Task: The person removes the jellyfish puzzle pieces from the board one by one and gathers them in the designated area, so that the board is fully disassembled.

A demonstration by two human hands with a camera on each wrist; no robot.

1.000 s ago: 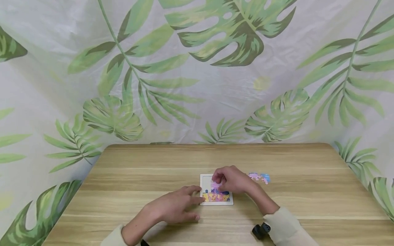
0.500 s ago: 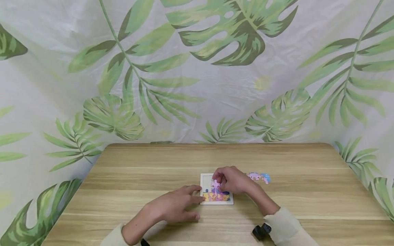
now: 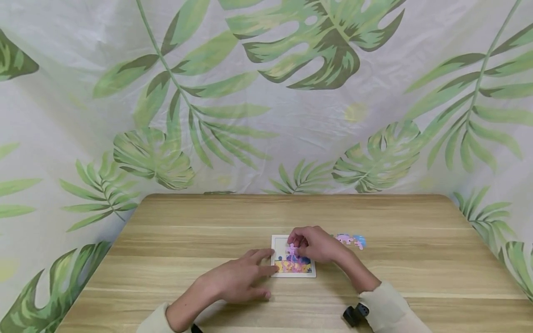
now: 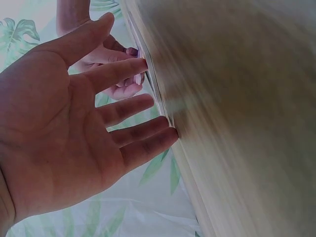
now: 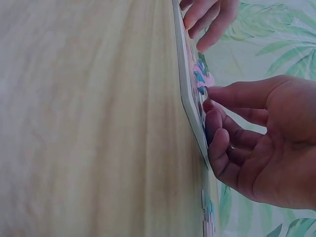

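A white-framed jigsaw puzzle board (image 3: 293, 275) lies on the table, its lower part filled with a yellow, pink and blue picture and its upper left pale and bare. My right hand (image 3: 315, 245) pinches a pink jigsaw piece (image 3: 292, 249) between thumb and fingers over the middle of the board. In the right wrist view the jigsaw piece (image 5: 203, 79) stands tilted close over the board. My left hand (image 3: 243, 277) has its fingers stretched out, fingertips at the board's left edge. In the left wrist view the left palm (image 4: 54, 123) shows, holding nothing.
Loose pink and blue jigsaw pieces (image 3: 350, 240) lie on the table right of the board, behind the right wrist. A black device (image 3: 355, 315) hangs at the right cuff. The wooden table (image 3: 187, 231) ends at a leaf-print cloth (image 3: 250, 138).
The pink piece in my right fingers has tipped slightly and shows more upright over the board than a second ago. The left hand stays almost still.
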